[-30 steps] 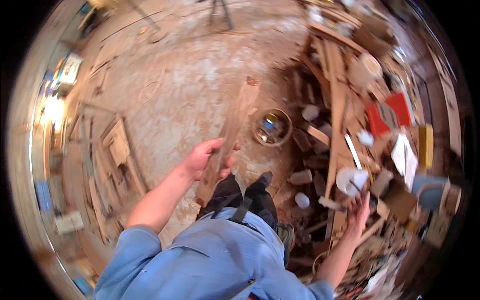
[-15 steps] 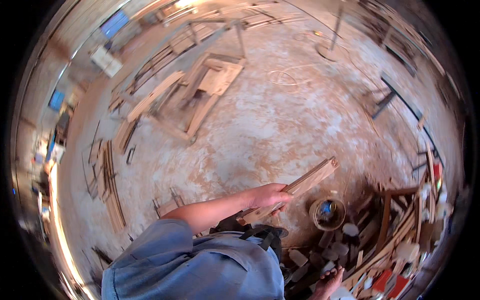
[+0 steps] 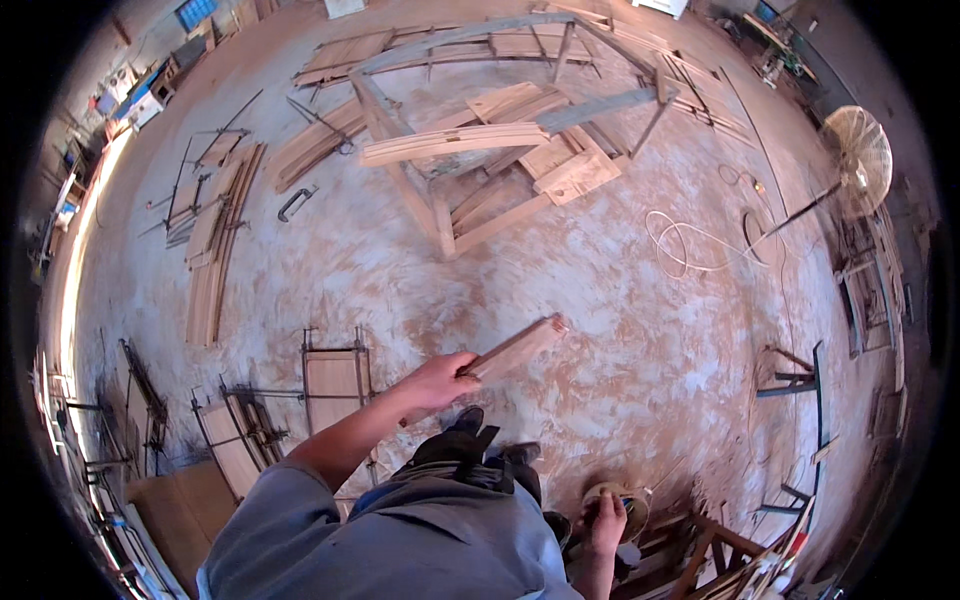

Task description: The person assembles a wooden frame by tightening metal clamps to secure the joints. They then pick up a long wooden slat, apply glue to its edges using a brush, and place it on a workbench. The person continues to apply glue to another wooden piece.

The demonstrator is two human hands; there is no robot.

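My left hand (image 3: 440,382) is wrapped round a short wooden board (image 3: 518,347), held out in front of my body at a slant, its far end pointing up and to the right. A part of the board is covered by my fingers. On the right, my right hand (image 3: 606,520) is raised near my waist with its fingers curled together. Whatever it may hold is too small to make out. Behind that hand shows part of a round bucket (image 3: 634,505).
Ahead stands a wooden frame table (image 3: 440,225) with boards on it. Clamped panels (image 3: 335,385) lie at left, beside stacked strips (image 3: 212,265) and a clamp (image 3: 296,204). A standing fan (image 3: 858,160) and a loose cable (image 3: 680,250) are at right. Timber (image 3: 715,545) lies at lower right.
The view has swung to the right, away from the timber pile. My right hand has come up from the lower right toward my waist. My left hand still holds the board.
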